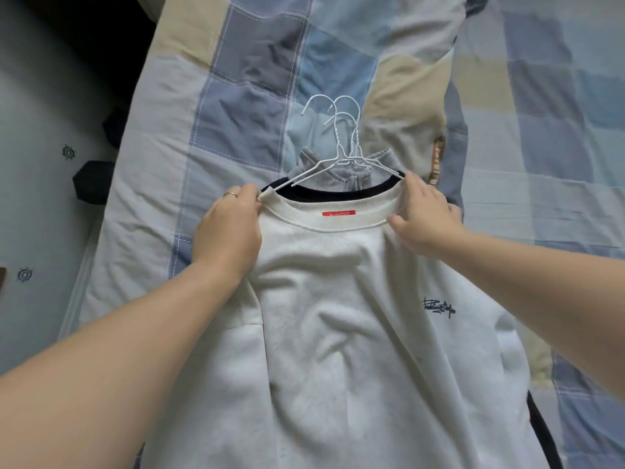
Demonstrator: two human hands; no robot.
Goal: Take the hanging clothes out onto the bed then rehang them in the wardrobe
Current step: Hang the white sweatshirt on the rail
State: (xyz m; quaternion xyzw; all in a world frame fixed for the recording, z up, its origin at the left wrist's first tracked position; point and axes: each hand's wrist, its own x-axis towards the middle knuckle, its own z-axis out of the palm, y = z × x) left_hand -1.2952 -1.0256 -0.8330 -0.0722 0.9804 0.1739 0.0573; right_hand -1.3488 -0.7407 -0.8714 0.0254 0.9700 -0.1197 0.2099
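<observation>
White sweatshirt [338, 316] lies front-up down the middle of the frame on the patchwork quilt [236, 96] of the bed, its ribbed collar [338, 222] toward the top and a red label [339, 214] showing inside the neck. It covers a navy garment [338, 193], whose neckline shows just above the collar. A grey garment [334, 177] is bunched above that.

Three white wire hangers [341, 137] are stacked at the neck, hooks pointing to the upper centre. One hanger arm runs down to the collar's left end.

The left hand [230, 228], a ring [230, 195] on one finger, has its fingers curled and pinches the collar's left end just where that arm meets it. The right hand [422, 218] grips the collar's right end with curled fingers, its thumb stretched out over the fabric below.

Whether the top hanger is being slid in or drawn out cannot be told. Either way, the step probably goes best if the collar is stretched wide between both hands and one hanger shoulder is passed through the neck at a time. Lifting only the white rib should keep the navy neckline from coming along. The overlapping hooks look likely to snag, so the top hanger should be separated before anything is raised.
</observation>
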